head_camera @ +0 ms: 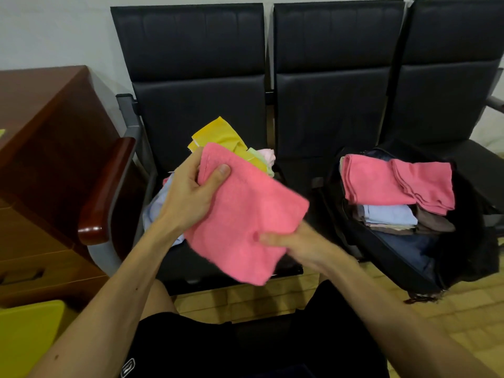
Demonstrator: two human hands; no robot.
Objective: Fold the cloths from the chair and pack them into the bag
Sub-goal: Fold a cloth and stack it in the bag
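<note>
The open bag (403,257) holds folded cloths (395,184). Above the chair (196,110), the left hand (191,192) and right hand (297,244) each pinch the pink cloth (242,214).

**Coral, Mustard and Black**

Near the middle, plain coral all over the pink cloth (245,214), no pattern. Behind it on the left seat, mustard for the yellow cloth (218,132), then a pale green cloth (255,154) and a blush cloth (267,155). Lower left, a light blue cloth (156,208).

Plain black on the chairs (196,50), glossy red-brown on the armrest (106,186).

At the right, black on the bag (469,241), navy on its lining (409,249). Inside, the same coral on two folded pink cloths (376,181), with a folded blue cloth (387,214) and a brown cloth (433,221) beneath.

Far left, red-brown wood on the cabinet (41,118). Yellowish tiles with darker joints on the floor (463,309), black on the shorts (245,350).
</note>
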